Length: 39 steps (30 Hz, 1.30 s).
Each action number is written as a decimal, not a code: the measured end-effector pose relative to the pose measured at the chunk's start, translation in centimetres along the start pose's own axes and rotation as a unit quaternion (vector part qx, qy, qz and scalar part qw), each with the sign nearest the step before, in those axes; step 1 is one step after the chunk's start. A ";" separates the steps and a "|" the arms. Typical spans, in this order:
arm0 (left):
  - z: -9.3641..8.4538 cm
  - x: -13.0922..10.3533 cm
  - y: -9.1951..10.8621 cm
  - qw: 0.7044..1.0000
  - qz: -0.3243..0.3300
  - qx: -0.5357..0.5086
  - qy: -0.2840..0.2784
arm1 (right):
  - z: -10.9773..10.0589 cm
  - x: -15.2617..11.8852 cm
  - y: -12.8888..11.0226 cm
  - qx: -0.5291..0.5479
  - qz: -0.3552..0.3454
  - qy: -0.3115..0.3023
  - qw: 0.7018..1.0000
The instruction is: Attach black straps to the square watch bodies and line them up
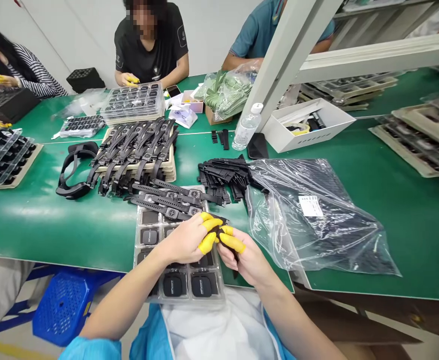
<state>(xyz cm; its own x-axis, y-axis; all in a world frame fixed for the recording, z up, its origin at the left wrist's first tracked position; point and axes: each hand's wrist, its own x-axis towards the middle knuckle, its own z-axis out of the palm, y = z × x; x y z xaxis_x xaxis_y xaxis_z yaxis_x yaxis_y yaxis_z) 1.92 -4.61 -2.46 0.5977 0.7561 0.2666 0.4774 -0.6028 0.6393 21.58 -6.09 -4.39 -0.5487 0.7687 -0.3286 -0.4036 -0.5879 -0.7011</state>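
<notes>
My left hand [194,240] and my right hand [242,252] meet over the right side of a clear compartment tray [144,295]. Yellow covers sit on several fingertips of both. Between them they pinch a small black watch piece [219,231], largely covered by the fingers, with a dark strap hanging below my right hand. Square black watch bodies [202,286] lie in the tray's compartments. Across its far end rest several watches with black straps [172,202]. A heap of loose black straps [225,172] lies beyond my hands.
Right of the heap is a large plastic bag [317,215]. Farther back stand a bottle [247,127], a white box [311,125] and a slanting metal post [279,65]. Stacked watch trays [136,155] and a headset [77,170] are at left. People sit opposite.
</notes>
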 end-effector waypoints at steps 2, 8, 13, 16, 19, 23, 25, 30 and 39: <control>0.0 0.0 -0.1 0.999 -0.009 -0.036 0.024 | 0.0 0.0 -0.1 -0.001 -0.026 0.005 1.000; 0.4 0.4 0.2 0.965 -0.045 -0.178 0.184 | 0.0 -0.1 0.0 -0.046 -0.056 -0.024 0.997; -0.5 0.9 0.3 0.831 -0.188 -0.379 0.361 | -0.6 -0.3 -0.8 -0.054 0.073 -0.079 0.993; -1.7 1.2 -0.4 0.759 -0.201 -0.389 0.481 | -1.3 -0.4 -1.5 -0.101 0.073 -0.053 0.991; -1.9 1.2 -0.6 0.764 -0.219 -0.389 0.466 | -1.4 -0.5 -1.7 -0.127 0.005 0.014 0.992; -0.2 0.8 0.0 0.888 -0.227 -0.358 0.175 | 0.0 -0.7 -1.4 -0.107 -0.057 0.008 0.993; 0.6 0.6 0.1 0.949 -0.147 -0.267 0.085 | 0.8 -0.8 -1.3 -0.104 -0.048 -0.011 0.993; 0.7 0.2 -0.3 0.993 -0.003 -0.108 0.038 | 1.1 -1.0 -1.1 -0.085 0.005 -0.022 0.996; 1.2 0.3 -0.2 0.993 -0.001 -0.107 0.057 | 1.3 -0.7 -0.3 0.051 -0.016 0.019 0.998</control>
<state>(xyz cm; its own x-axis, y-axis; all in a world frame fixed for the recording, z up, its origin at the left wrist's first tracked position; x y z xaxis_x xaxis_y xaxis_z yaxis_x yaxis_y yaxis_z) 2.77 -4.61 -3.37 0.5145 0.7888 0.3362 0.3246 -0.5421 0.7751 21.14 -6.76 -3.17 -0.5077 0.7951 -0.3318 -0.4936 -0.5841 -0.6443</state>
